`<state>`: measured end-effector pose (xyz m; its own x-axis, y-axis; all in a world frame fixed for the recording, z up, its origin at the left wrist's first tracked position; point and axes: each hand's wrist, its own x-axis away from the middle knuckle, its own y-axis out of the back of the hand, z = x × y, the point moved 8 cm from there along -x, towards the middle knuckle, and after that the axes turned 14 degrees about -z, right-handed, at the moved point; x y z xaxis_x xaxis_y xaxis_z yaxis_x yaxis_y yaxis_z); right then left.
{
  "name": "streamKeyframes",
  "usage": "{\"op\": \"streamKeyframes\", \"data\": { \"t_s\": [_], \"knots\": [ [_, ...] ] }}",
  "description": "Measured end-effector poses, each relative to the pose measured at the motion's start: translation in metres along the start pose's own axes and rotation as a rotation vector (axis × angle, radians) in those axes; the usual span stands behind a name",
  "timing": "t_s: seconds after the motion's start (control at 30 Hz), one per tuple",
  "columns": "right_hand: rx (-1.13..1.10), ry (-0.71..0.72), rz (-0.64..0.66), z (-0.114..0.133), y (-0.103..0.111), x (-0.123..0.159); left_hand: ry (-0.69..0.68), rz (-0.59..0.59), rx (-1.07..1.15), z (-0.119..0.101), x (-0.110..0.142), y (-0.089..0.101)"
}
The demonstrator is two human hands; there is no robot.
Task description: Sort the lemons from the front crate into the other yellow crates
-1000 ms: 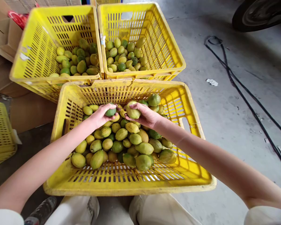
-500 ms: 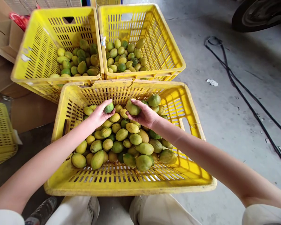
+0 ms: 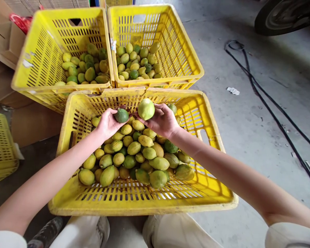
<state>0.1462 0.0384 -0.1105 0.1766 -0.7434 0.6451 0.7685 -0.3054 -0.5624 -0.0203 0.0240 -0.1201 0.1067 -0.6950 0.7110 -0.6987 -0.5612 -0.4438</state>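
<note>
Holding dark-green fruit [image 3: 122, 116] in left hand [image 3: 109, 124], paler yellow-green fruit [image 3: 146, 109] in right hand [image 3: 166, 121].
Grasping both with thumb and fingers, just beside each other, above the loose fruit pile [image 3: 133, 148] in the front crate [image 3: 142, 209]. Backed by rear-left crate [image 3: 38, 44] and rear-right crate [image 3: 172, 51], also part-filled with fruit.

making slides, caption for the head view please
Left hand holds a dark green fruit, right hand a paler fruit, over a yellow crate.
</note>
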Motion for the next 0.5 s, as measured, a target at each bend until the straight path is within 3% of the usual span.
{"op": "streamKeyframes", "data": {
  "t_s": [0.23, 0.5],
  "knots": [
    [0.087, -0.066, -0.097, -0.012, 0.011, -0.001, 0.056, 0.038, -0.197, 0.007, 0.008, -0.002],
    [0.04, -0.039, -0.007, 0.002, 0.001, 0.003, 0.023, 0.049, -0.005, 0.0, 0.008, -0.005]
  ]
}}
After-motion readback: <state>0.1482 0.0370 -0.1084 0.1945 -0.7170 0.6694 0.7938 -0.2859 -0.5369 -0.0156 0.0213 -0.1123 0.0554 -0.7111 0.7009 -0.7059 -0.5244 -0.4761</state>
